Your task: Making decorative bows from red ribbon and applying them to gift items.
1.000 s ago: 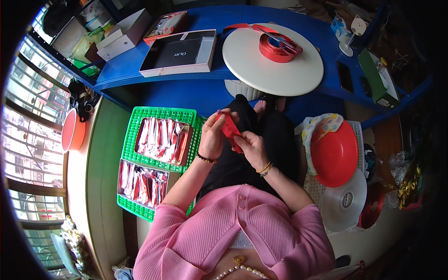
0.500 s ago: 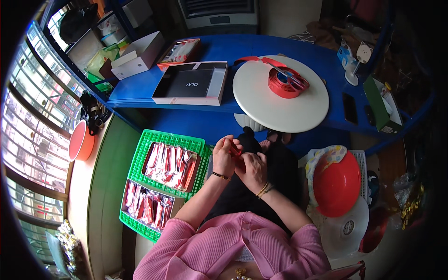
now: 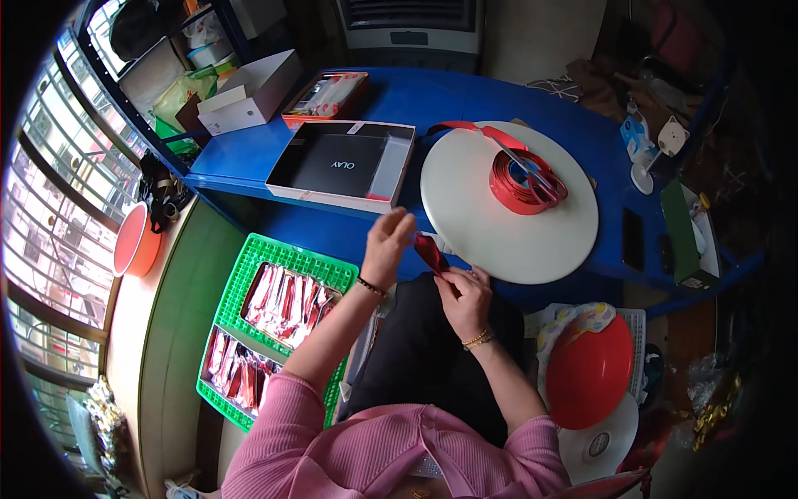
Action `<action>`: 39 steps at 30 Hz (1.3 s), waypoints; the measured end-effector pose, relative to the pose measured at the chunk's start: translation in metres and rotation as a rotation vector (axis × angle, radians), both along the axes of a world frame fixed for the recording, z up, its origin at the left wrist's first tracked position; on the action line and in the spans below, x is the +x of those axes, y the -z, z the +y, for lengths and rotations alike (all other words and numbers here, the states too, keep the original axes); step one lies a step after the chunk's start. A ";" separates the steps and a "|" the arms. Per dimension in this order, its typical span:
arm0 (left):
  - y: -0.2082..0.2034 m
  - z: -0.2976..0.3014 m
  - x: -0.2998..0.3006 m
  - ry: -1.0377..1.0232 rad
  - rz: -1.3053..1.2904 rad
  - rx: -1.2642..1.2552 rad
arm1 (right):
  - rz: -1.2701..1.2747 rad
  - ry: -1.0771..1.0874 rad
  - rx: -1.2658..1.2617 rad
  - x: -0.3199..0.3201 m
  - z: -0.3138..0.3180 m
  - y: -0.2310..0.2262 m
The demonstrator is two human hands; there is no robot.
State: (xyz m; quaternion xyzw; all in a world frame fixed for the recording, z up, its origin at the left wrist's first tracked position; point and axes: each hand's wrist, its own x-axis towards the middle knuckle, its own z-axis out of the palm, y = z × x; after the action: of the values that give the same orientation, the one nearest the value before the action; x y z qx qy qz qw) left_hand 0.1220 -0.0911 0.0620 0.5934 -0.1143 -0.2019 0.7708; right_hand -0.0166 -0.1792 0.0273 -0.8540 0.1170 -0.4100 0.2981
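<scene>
The right hand (image 3: 465,299) is pinched on the near end of the red strip (image 3: 429,254), thumb against fingers. The left hand (image 3: 387,245) is raised by the strip's far end, its fingers curled close together; whether they touch the strip cannot be told. The strip is over the person's lap, just short of the white disc (image 3: 465,224). Its long axis slants, the far end pointing forward and to the person's left, the near end running back rightward into the right hand.

It looks like ribbon, so it should be very light, soft and bendable, a little slippery from its sheen, hard to break but easy to crease. A fingertip pinch at either end seems the best hold, leaving the middle flat.

Farther out, a red roll (image 3: 507,190) sits on the disc, beside the blue worktop (image 3: 440,87). Leftward, packets (image 3: 287,299) lie in the green crate (image 3: 249,254).
</scene>
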 end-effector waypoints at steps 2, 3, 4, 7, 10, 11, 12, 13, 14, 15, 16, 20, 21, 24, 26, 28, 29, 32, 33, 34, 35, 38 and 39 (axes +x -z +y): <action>0.001 -0.001 0.055 -0.194 -0.421 0.124 | -0.030 -0.006 0.070 -0.005 -0.003 -0.001; 0.007 -0.004 0.087 -0.309 -0.675 0.198 | -0.051 -0.018 0.059 -0.006 -0.004 -0.001; 0.007 -0.008 0.111 -0.327 -0.793 0.383 | -0.038 -0.024 0.080 -0.008 -0.003 -0.001; 0.007 -0.019 0.162 -0.068 -0.811 1.145 | -0.017 -0.070 0.124 -0.012 0.001 0.003; 0.040 -0.020 0.200 -0.009 -0.724 1.340 | -0.001 -0.077 0.130 -0.017 0.000 0.009; 0.053 -0.020 0.211 -0.055 -0.776 1.410 | 0.011 -0.077 0.136 -0.018 -0.001 0.010; 0.038 -0.027 0.213 0.137 -0.599 1.470 | 0.024 -0.071 0.143 -0.021 -0.002 0.011; 0.041 -0.030 0.221 0.141 -0.598 1.472 | 0.027 -0.068 0.145 -0.022 -0.003 0.013; 0.047 -0.028 0.231 0.198 -0.624 1.495 | 0.029 -0.069 0.153 -0.023 -0.004 0.015; 0.042 -0.030 0.228 0.260 -0.654 1.516 | 0.029 -0.064 0.161 -0.023 -0.005 0.017; 0.037 -0.032 0.226 0.343 -0.822 1.597 | 0.031 -0.059 0.165 -0.024 -0.006 0.017; 0.005 -0.039 0.198 0.128 -0.517 1.399 | 0.054 -0.079 0.187 -0.027 -0.005 0.020; 0.007 -0.034 0.201 0.074 -0.565 1.398 | 0.050 -0.094 0.179 -0.028 -0.003 0.020; 0.012 -0.026 0.217 0.065 -0.717 1.420 | 0.055 -0.098 0.162 -0.034 -0.003 0.016; 0.005 -0.017 0.208 -0.019 -0.594 1.035 | 0.057 -0.076 0.161 -0.040 -0.006 0.016; -0.031 -0.003 0.173 -0.053 -0.396 0.812 | 0.075 -0.063 0.151 -0.046 -0.010 0.012; -0.037 0.003 0.163 -0.078 -0.202 0.583 | 0.067 -0.057 0.143 -0.048 -0.012 0.010; -0.038 0.023 0.124 0.087 0.105 0.219 | 0.038 -0.035 0.125 -0.048 -0.016 0.005; -0.040 0.030 0.104 0.146 0.135 0.215 | 0.027 -0.035 0.125 -0.047 -0.015 0.002; -0.029 0.035 0.088 0.171 0.159 0.184 | 0.006 -0.039 0.108 -0.046 -0.014 -0.003; -0.018 0.039 0.073 0.197 0.185 0.153 | -0.003 -0.043 0.100 -0.044 -0.013 -0.006; 0.004 0.044 0.034 0.219 0.315 0.092 | -0.012 -0.051 0.099 -0.045 -0.006 -0.016; 0.010 0.044 0.028 0.250 0.359 0.099 | -0.012 -0.071 0.067 -0.045 -0.004 -0.016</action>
State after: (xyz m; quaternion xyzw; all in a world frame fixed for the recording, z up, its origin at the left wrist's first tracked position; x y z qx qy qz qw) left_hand 0.1501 -0.0467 0.0516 0.5663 -0.0379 -0.4033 0.7178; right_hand -0.0621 -0.1835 0.0436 -0.8447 0.0986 -0.4002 0.3415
